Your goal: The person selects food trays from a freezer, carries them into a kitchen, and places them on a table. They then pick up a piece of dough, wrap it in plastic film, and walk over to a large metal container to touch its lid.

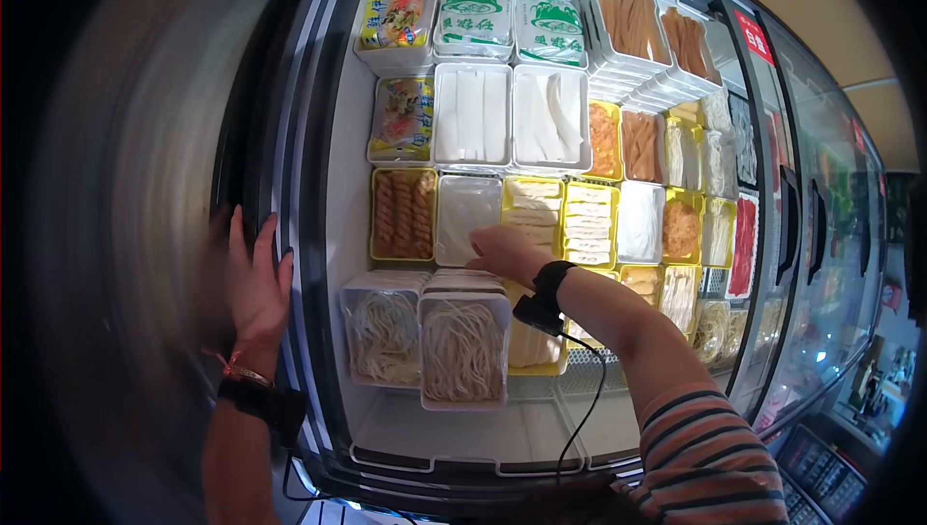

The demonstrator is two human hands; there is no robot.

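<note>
My right hand reaches into the open display cabinet, over the lower right part of a white tray under clear film. Its fingers curl downward, and their tips and anything between them are hidden. My left hand rests with spread fingers against the cabinet's dark left frame and holds nothing. Left of the white tray lies a yellow tray of brown twisted pieces. Pale rolls in a yellow tray sit to its right. Just below are stacked trays of noodles, with another noodle stack beside them.
Green-printed white packs and brown strips fill trays at the far end. White sheets lie in two trays. Glass doors with dark handles stand at the right. A cable hangs from my right wrist.
</note>
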